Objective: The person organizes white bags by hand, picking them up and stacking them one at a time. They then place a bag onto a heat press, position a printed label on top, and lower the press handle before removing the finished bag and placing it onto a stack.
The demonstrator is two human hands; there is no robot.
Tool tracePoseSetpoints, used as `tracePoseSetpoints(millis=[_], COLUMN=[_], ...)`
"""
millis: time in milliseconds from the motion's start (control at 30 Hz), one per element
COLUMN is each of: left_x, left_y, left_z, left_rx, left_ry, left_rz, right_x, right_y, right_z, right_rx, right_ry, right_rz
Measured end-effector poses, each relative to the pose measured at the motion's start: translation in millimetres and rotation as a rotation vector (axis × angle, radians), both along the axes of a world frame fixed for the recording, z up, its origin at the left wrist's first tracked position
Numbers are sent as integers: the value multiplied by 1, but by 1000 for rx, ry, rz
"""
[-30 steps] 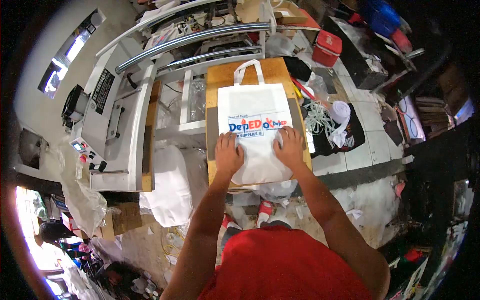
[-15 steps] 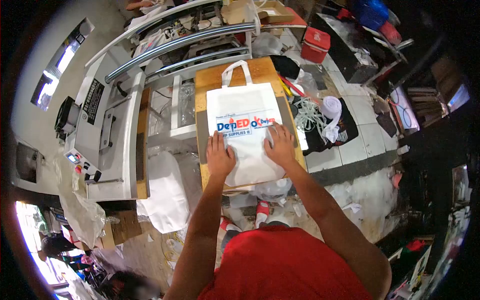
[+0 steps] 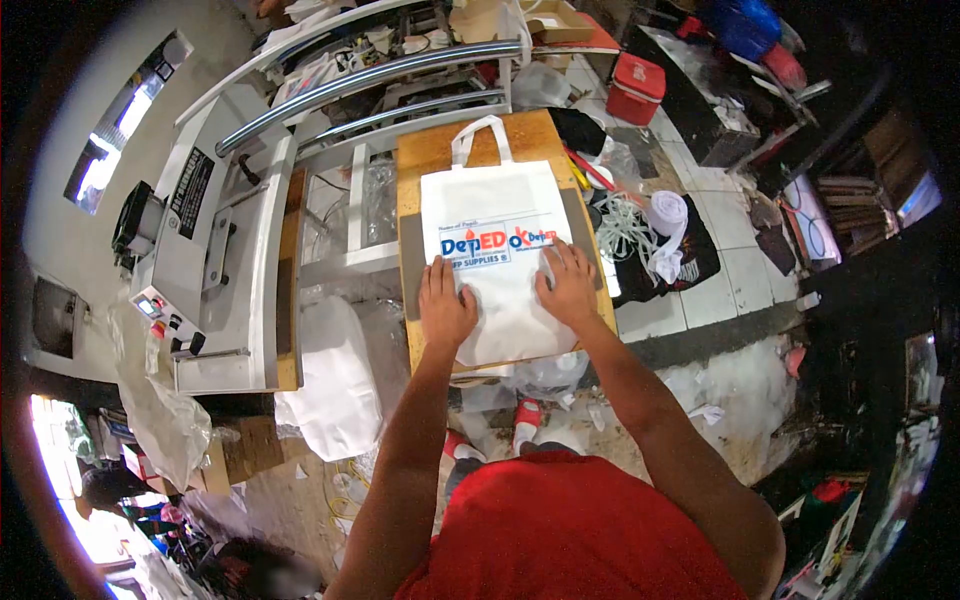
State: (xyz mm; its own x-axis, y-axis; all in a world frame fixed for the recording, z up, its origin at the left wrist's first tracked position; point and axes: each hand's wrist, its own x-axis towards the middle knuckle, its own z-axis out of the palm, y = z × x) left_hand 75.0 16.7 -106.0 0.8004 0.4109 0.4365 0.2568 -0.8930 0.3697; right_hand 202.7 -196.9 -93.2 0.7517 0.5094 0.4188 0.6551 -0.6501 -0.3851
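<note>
A white tote bag [image 3: 505, 320] with a printed DepED logo lies flat in front of me, its handles pointing away. Under it is a wooden board [image 3: 425, 140] with a grey pad showing at both sides. My left hand [image 3: 447, 305] rests palm down on the bag's left part, just below the print, fingers stretched forward. On the right part lies my right hand [image 3: 568, 285], also flat, fingertips at the edge of the smaller logo. Neither hand grips anything.
A heat press machine [image 3: 225, 270] with a control panel stands at left, a metal bar [image 3: 370, 75] behind. White bags [image 3: 330, 380] hang beside it. Right of the board lie a white strap roll [image 3: 667, 213] and black cloth [image 3: 700, 265]. A red box [image 3: 636, 90] sits farther back.
The view has shifted slightly, so the scene sits a little to the right. Both hands stay flat on the bag, with no clear movement across it.
</note>
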Motion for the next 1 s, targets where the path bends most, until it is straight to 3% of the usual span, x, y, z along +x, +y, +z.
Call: tracePoseSetpoints(millis=[800,1000], left_x=[-1,-24], left_y=[2,15], left_z=[4,16], left_rx=[-49,-270], left_ry=[-46,-255], left_rz=[-27,-6], right_x=[1,1], right_y=[2,1], right_z=[-3,-2], right_rx=[-28,-31], right_ry=[-16,-7], right_rz=[-23,-22])
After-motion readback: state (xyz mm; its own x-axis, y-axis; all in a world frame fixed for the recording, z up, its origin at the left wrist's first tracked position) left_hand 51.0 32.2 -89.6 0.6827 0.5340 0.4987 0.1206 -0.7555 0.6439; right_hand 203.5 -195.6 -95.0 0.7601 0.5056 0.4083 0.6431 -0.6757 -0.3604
